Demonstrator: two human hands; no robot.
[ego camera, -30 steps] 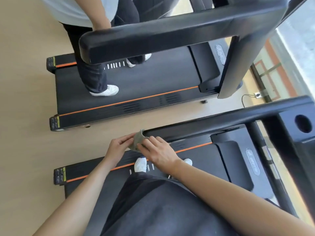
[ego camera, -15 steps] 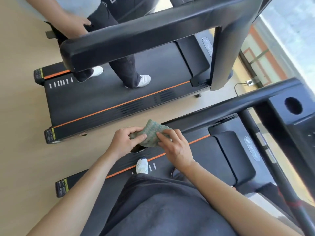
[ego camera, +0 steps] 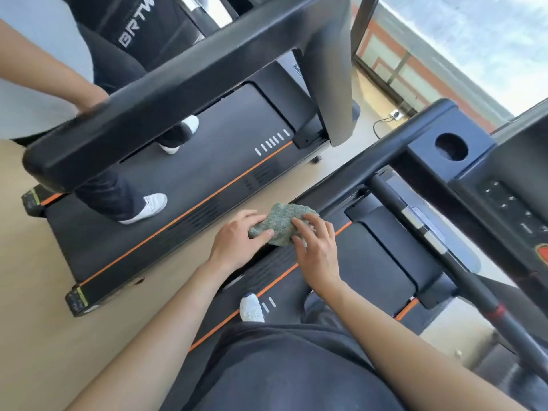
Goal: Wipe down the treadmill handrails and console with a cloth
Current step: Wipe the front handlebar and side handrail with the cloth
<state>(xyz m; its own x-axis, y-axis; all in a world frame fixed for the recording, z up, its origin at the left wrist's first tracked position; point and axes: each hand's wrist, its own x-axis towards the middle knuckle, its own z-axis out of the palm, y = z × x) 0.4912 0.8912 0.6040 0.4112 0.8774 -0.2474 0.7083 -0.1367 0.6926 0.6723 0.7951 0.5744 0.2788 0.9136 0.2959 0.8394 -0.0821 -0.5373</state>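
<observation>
A grey-green cloth [ego camera: 280, 223] lies bunched over the near end of my treadmill's black left handrail [ego camera: 367, 161]. My left hand [ego camera: 237, 243] grips the cloth's left side, thumb on top. My right hand [ego camera: 317, 250] has its fingertips spread on the cloth's right side. The handrail runs up and right to the black console [ego camera: 510, 203], which has a round cup hole [ego camera: 451, 146] and a button panel. A thinner black bar [ego camera: 439, 256] with a silver sensor strip crosses below the console.
Another person [ego camera: 127, 48] walks on the neighbouring treadmill [ego camera: 189, 185] to the left, a hand on its thick handrail [ego camera: 184, 93]. Tan floor separates the two machines. My own shoe [ego camera: 251, 307] stands on the belt. A window and a floor socket with cable [ego camera: 394, 115] lie ahead.
The view has tilted and swung right, bringing the console into sight. Both hands have spread the folded cloth wider over the handrail end. The other person has stepped forward on their belt.
</observation>
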